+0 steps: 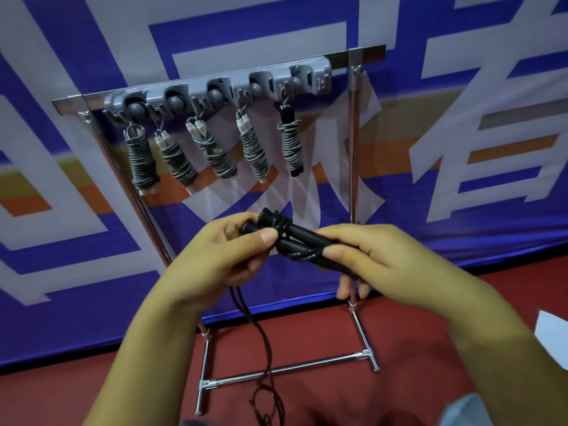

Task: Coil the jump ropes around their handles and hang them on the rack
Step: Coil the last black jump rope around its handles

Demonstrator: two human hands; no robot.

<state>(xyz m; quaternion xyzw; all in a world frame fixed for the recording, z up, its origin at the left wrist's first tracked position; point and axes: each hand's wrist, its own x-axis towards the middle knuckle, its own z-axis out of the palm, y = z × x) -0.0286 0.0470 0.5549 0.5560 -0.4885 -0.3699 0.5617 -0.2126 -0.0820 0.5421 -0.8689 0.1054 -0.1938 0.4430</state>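
A black jump rope with its two handles [299, 238] held side by side sits in front of me, a few turns of black cord wound round them. My left hand [224, 253] grips the handles' left end, thumb on top. My right hand [375, 256] pinches the cord and the handles at their right end. The loose cord [264, 339] hangs down from my left hand to a tangle on the floor. Behind stands a metal rack [353, 149] with a grey hook strip [221, 84], where several coiled grey ropes [143, 158] hang.
A blue, white and orange banner [461, 118] covers the wall behind the rack. The floor [415, 348] is red, and the rack's base bar [289, 368] crosses it. A white sheet [553, 336] lies at the right edge. The hook strip's right end carries no rope.
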